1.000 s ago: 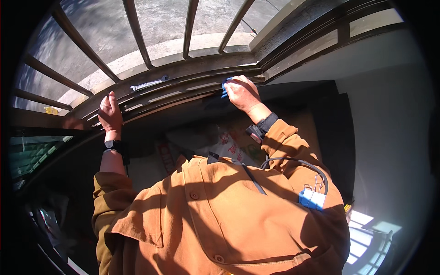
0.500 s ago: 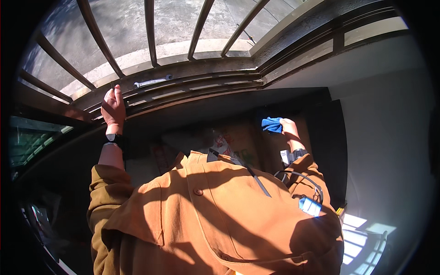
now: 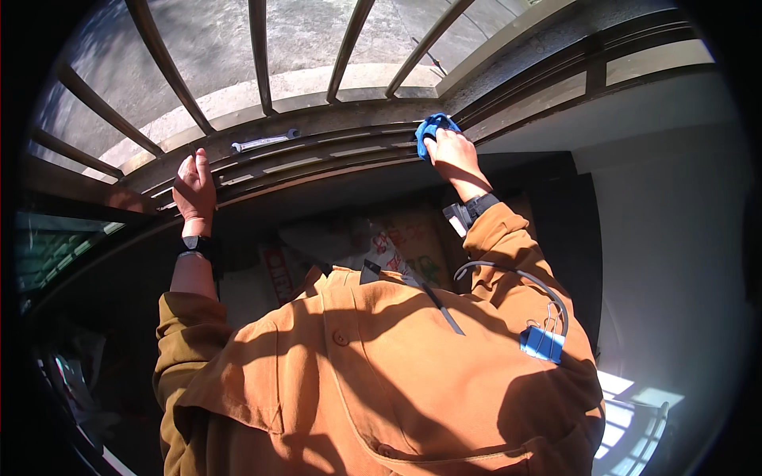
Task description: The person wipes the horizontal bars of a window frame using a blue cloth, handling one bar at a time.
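Observation:
My right hand (image 3: 454, 157) presses a blue cloth (image 3: 433, 135) against the right end of the window track (image 3: 333, 148), close to the frame's corner. Its fingers are closed round the cloth. At the left part of the track, my left hand (image 3: 194, 186) is raised with curled fingers and the thumb up. Something thin and dark may be at its fingertips, too small to make out. Between the two hands a silver open-ended wrench (image 3: 265, 141) lies on the sill, just inside the bars.
Metal window bars (image 3: 259, 55) rise beyond the sill, with sunlit concrete outside. A glass pane (image 3: 59, 246) stands at the far left. Below the window are plastic bags and a cardboard box (image 3: 421, 246) in shadow. A white wall (image 3: 667, 238) is on the right.
My right hand has moved up and left with the blue cloth, from below the window onto the track's right end. My left hand and the wrench have hardly moved.

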Demonstrator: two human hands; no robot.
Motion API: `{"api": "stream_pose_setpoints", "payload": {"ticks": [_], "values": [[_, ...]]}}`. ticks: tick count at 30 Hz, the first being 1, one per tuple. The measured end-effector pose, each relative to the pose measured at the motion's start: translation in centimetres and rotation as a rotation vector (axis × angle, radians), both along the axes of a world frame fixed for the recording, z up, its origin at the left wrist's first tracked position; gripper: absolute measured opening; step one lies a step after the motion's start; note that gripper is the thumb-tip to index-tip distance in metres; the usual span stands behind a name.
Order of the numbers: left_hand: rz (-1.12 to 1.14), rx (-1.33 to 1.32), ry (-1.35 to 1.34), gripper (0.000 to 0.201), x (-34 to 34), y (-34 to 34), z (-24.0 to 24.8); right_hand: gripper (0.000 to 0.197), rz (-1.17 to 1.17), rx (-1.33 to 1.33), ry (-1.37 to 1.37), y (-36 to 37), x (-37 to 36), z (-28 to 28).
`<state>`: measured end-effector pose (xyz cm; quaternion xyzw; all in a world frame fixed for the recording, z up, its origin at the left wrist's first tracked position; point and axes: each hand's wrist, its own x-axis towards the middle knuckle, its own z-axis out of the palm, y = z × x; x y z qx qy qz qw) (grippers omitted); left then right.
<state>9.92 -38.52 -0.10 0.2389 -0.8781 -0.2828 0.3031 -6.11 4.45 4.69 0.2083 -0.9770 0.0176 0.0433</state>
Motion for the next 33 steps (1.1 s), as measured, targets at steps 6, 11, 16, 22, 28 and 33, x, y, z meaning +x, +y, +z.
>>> {"api": "stream_pose_setpoints", "payload": {"ticks": [6, 11, 16, 22, 28, 33], "values": [[0.027, 0.047, -0.001, 0.041, 0.2, 0.4, 0.4, 0.022, 0.157, 0.384, 0.007, 1.3, -2.4, 0.5], [0.025, -0.003, 0.017, 0.041, 0.1, 0.2, -0.2, 0.015, 0.348, 0.558, 0.100, 2.7, -2.0, 1.0], [0.044, 0.032, -0.023, 0.042, 0.5, -0.2, -0.2, 0.022, 0.316, 0.462, -0.081, 1.3, -3.4, 1.5], [0.067, 0.003, -0.028, 0.042, 0.7, -0.5, -0.4, 0.030, 0.141, 0.387, -0.275, -1.0, -4.4, 2.0], [0.052, 0.021, 0.001, 0.043, -0.2, 0.7, 0.2, 0.032, 0.089, 0.313, -0.367, -0.4, -4.8, 2.7], [0.077, -0.010, -0.048, 0.041, 1.0, -0.2, 0.4, 0.020, 0.094, 0.523, -0.360, -0.5, 4.0, 3.0]]}}
